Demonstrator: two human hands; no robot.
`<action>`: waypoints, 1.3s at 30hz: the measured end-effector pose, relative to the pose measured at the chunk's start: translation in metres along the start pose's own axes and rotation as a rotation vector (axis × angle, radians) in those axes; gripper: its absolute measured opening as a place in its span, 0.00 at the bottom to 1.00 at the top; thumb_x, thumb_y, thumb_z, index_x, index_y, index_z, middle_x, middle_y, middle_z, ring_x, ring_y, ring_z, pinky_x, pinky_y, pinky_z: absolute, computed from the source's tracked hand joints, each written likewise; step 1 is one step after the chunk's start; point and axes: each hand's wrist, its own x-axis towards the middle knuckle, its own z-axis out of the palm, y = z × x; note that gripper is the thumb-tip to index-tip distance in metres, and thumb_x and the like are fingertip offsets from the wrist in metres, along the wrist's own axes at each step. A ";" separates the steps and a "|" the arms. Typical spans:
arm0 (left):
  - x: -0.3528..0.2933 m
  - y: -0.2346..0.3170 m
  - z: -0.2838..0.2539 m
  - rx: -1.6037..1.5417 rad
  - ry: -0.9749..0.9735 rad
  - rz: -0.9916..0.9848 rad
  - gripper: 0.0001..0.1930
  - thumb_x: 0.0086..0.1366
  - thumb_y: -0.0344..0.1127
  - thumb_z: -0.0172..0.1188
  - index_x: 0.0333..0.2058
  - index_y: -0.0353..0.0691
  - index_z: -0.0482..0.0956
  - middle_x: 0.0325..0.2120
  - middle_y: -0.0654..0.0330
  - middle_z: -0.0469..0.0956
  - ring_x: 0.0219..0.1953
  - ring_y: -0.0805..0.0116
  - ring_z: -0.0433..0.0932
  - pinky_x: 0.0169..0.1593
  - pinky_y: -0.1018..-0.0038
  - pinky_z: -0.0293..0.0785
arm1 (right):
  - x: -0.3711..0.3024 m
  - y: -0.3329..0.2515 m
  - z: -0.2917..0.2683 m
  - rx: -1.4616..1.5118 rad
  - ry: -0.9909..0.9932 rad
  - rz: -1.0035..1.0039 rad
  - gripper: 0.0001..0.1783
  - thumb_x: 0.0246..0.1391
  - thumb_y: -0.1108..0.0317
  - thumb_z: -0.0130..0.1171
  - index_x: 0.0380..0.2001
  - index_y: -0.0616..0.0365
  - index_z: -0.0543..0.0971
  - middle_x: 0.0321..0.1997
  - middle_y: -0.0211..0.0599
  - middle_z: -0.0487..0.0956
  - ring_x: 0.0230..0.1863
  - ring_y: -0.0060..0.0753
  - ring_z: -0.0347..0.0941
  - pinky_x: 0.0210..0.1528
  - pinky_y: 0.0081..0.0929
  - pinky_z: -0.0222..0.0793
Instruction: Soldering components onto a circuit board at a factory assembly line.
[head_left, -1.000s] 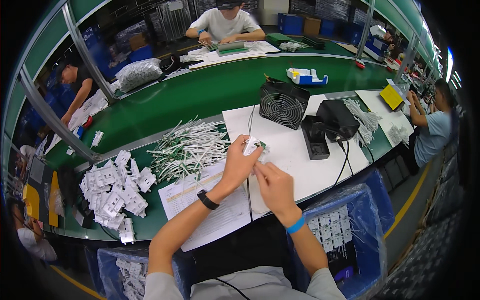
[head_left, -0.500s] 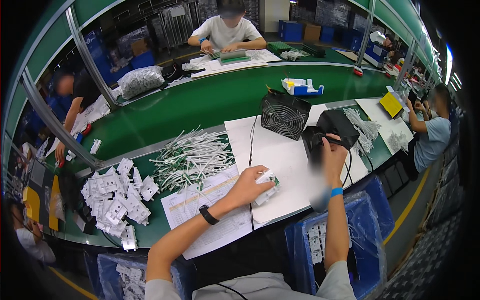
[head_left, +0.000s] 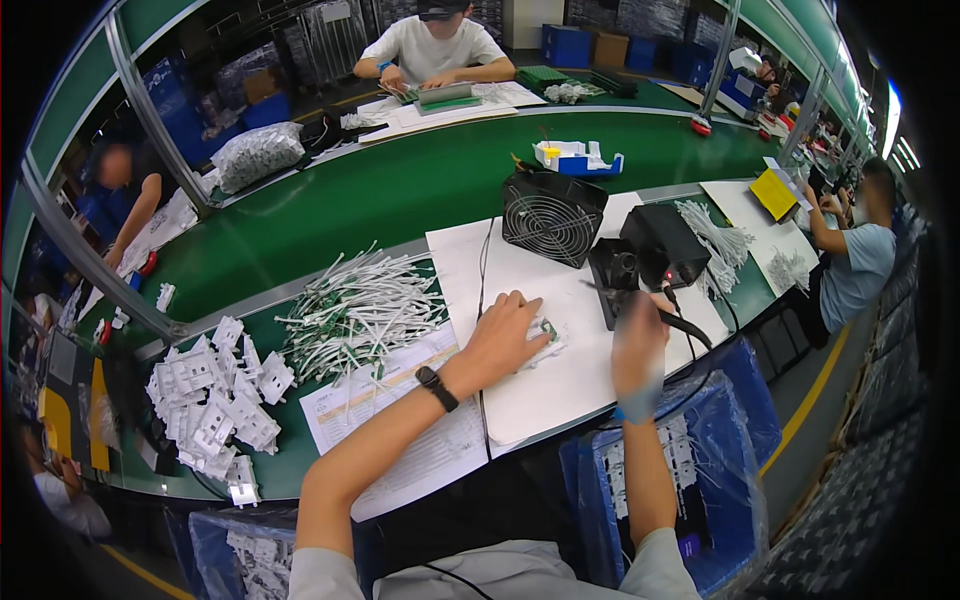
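Note:
My left hand [head_left: 500, 340] lies over a white plastic housing [head_left: 552, 349] with a bit of green circuit board, holding it down on the white board [head_left: 465, 265]. The fingers cover most of that housing. My right hand [head_left: 640, 350], smeared by motion, is closed around a soldering iron [head_left: 683, 325], whose black cord end sticks out to the right. Just beyond this hand stands the black iron holder [head_left: 613, 275], beside a black box-shaped soldering station [head_left: 665, 243] with a small red light.
A black fan [head_left: 553, 218] stands at the back of the white board. To the left lie a heap of white wires [head_left: 365, 315], a printed sheet [head_left: 400, 425] and piled white housings [head_left: 215, 400]. Lined blue bins [head_left: 735, 450] sit below the edge. Co-workers sit around the green belt [head_left: 400, 180].
My right hand has drawn the soldering iron out of its holder, toward me and slightly left. My left hand has turned flatter over the housing. The whole view has shifted a little.

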 end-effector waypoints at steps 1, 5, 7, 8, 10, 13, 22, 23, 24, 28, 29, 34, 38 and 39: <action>-0.001 -0.001 -0.001 -0.058 -0.011 -0.011 0.24 0.60 0.40 0.67 0.51 0.31 0.76 0.44 0.45 0.75 0.50 0.48 0.72 0.52 0.59 0.73 | -0.003 0.000 0.002 0.019 -0.028 0.008 0.06 0.68 0.70 0.52 0.42 0.61 0.75 0.37 0.30 0.73 0.35 0.19 0.68 0.37 0.19 0.65; -0.018 0.006 -0.004 -0.029 0.126 0.071 0.24 0.60 0.38 0.66 0.53 0.33 0.76 0.46 0.47 0.74 0.50 0.50 0.71 0.52 0.59 0.73 | -0.008 -0.002 0.002 0.163 0.040 0.108 0.06 0.69 0.69 0.52 0.42 0.59 0.73 0.35 0.27 0.70 0.32 0.16 0.63 0.33 0.16 0.59; -0.029 0.013 -0.006 0.040 0.072 0.173 0.22 0.61 0.35 0.65 0.52 0.35 0.77 0.47 0.50 0.73 0.51 0.52 0.71 0.52 0.61 0.73 | -0.009 -0.003 0.002 0.171 0.041 0.093 0.06 0.69 0.68 0.51 0.42 0.59 0.73 0.35 0.27 0.70 0.31 0.15 0.62 0.32 0.16 0.59; -0.033 0.016 -0.006 0.073 0.017 0.154 0.21 0.61 0.34 0.64 0.52 0.37 0.77 0.48 0.51 0.73 0.50 0.54 0.71 0.52 0.62 0.72 | -0.009 -0.004 0.002 0.185 0.022 0.112 0.06 0.69 0.68 0.51 0.42 0.59 0.72 0.35 0.27 0.71 0.31 0.15 0.62 0.32 0.15 0.58; -0.035 0.016 -0.007 0.110 0.032 0.159 0.21 0.61 0.34 0.63 0.53 0.38 0.77 0.48 0.51 0.73 0.50 0.55 0.71 0.51 0.62 0.72 | -0.010 -0.004 0.002 0.226 0.007 0.115 0.06 0.69 0.67 0.52 0.42 0.59 0.72 0.35 0.28 0.71 0.30 0.15 0.62 0.32 0.15 0.58; -0.034 0.013 -0.011 0.109 0.001 0.158 0.20 0.62 0.32 0.61 0.54 0.39 0.76 0.48 0.52 0.73 0.49 0.55 0.71 0.51 0.63 0.72 | -0.014 -0.001 -0.003 0.246 -0.055 0.084 0.07 0.68 0.66 0.53 0.41 0.59 0.72 0.34 0.28 0.71 0.30 0.15 0.62 0.32 0.15 0.58; -0.029 0.010 -0.016 0.130 -0.076 0.189 0.24 0.62 0.30 0.59 0.58 0.41 0.74 0.50 0.51 0.72 0.49 0.54 0.71 0.51 0.63 0.73 | -0.020 0.015 -0.006 0.118 -0.153 -0.019 0.05 0.68 0.67 0.51 0.40 0.56 0.70 0.32 0.25 0.68 0.28 0.13 0.60 0.29 0.12 0.55; -0.028 0.010 -0.016 0.132 -0.136 0.168 0.25 0.63 0.31 0.59 0.60 0.41 0.73 0.51 0.50 0.72 0.49 0.54 0.70 0.52 0.63 0.73 | -0.020 0.013 -0.007 0.119 -0.146 -0.050 0.06 0.68 0.67 0.51 0.40 0.57 0.69 0.32 0.25 0.68 0.29 0.13 0.60 0.29 0.13 0.56; -0.028 0.010 -0.016 0.130 -0.115 0.177 0.25 0.63 0.31 0.59 0.60 0.41 0.73 0.51 0.50 0.72 0.49 0.54 0.70 0.52 0.63 0.73 | -0.020 0.012 -0.007 0.113 -0.156 -0.019 0.06 0.68 0.67 0.51 0.40 0.57 0.69 0.32 0.25 0.68 0.29 0.13 0.60 0.29 0.13 0.56; -0.028 0.010 -0.017 0.140 -0.131 0.175 0.25 0.62 0.31 0.59 0.60 0.42 0.74 0.52 0.50 0.72 0.49 0.53 0.70 0.53 0.63 0.73 | -0.019 0.003 -0.009 0.143 -0.205 0.036 0.05 0.64 0.71 0.55 0.37 0.62 0.73 0.35 0.34 0.72 0.33 0.23 0.67 0.38 0.23 0.64; -0.029 0.010 -0.018 0.151 -0.132 0.188 0.25 0.62 0.30 0.60 0.60 0.42 0.74 0.52 0.50 0.72 0.49 0.53 0.71 0.53 0.63 0.73 | -0.019 0.001 -0.008 0.103 -0.244 -0.028 0.04 0.64 0.72 0.55 0.36 0.61 0.73 0.34 0.34 0.72 0.31 0.21 0.66 0.35 0.21 0.64; -0.031 0.010 -0.018 0.182 -0.106 0.223 0.27 0.58 0.29 0.61 0.59 0.42 0.74 0.53 0.50 0.72 0.50 0.53 0.70 0.53 0.63 0.73 | -0.016 -0.003 -0.004 0.105 -0.253 -0.017 0.03 0.63 0.74 0.56 0.36 0.61 0.73 0.33 0.32 0.72 0.28 0.18 0.64 0.28 0.17 0.59; -0.032 0.010 -0.018 0.209 -0.119 0.235 0.28 0.55 0.27 0.61 0.58 0.44 0.75 0.53 0.50 0.70 0.51 0.53 0.70 0.54 0.62 0.73 | -0.017 -0.002 -0.004 0.154 -0.240 -0.067 0.03 0.63 0.74 0.56 0.36 0.61 0.73 0.33 0.32 0.72 0.27 0.17 0.63 0.27 0.16 0.57; -0.032 0.010 -0.019 0.201 -0.119 0.224 0.28 0.55 0.27 0.61 0.58 0.44 0.75 0.53 0.50 0.70 0.51 0.53 0.70 0.54 0.62 0.73 | -0.016 -0.002 -0.004 0.135 -0.247 -0.011 0.03 0.63 0.74 0.56 0.36 0.61 0.73 0.33 0.32 0.72 0.27 0.17 0.63 0.27 0.16 0.57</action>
